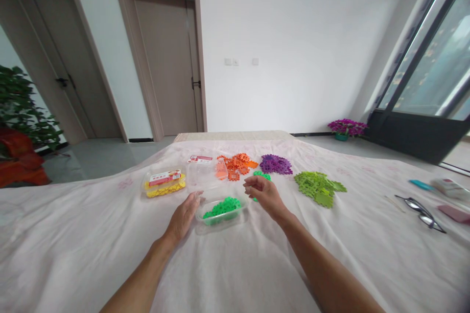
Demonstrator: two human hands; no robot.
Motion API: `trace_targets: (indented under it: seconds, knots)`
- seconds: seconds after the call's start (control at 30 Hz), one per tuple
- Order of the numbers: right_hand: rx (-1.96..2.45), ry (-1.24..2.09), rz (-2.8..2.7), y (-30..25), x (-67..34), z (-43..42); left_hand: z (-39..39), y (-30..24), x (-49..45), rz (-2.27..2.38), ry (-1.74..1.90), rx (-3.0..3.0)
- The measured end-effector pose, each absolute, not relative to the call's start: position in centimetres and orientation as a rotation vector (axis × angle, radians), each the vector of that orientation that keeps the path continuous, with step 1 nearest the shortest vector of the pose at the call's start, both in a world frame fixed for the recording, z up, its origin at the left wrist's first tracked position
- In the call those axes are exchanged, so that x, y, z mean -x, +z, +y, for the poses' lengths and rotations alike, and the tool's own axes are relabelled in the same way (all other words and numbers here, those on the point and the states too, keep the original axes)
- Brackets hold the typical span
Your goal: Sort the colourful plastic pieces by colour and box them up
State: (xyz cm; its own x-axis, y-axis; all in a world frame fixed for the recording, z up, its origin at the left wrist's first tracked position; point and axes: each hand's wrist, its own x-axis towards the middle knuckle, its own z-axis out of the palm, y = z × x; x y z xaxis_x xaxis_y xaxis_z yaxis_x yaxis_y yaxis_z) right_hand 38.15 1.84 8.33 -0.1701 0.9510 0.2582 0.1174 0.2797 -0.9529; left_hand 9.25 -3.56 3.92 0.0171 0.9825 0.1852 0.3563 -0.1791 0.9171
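A clear plastic container [240, 209] with green interlocking pieces [224, 207] in it stands on the cloth in front of me. My left hand [186, 212] is closed at its left end, fingers against the rim. To the right and slightly above it is my right hand [265, 194], fingers bent and apart, with no piece visible in them. A few loose green pieces [262, 175] lie just behind that hand, partly covered by it. Behind the container sits an open clear lid or box [198, 176] with a label.
A closed box of yellow pieces [165, 186] stands at left. Orange pieces [237, 164], purple pieces [275, 164] and lime-green pieces [318, 188] lie in piles on the cloth [227, 274]. Eyeglasses [420, 212] and a dark red case [455, 213] are at far right.
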Motion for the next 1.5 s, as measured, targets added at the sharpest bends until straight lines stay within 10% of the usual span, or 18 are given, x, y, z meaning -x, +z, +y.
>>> trace_targets:
  seconds: [0.57,1.5]
  knots:
    - [1.666,0.086,-2.245,6.4,-42.2,2.6,-3.4,4.1,-9.4,1.406,1.145,-1.616]
    - [1.561,0.3,-2.152,5.2,-43.0,4.0,-3.3,3.8,-9.2,1.404,1.147,-1.612]
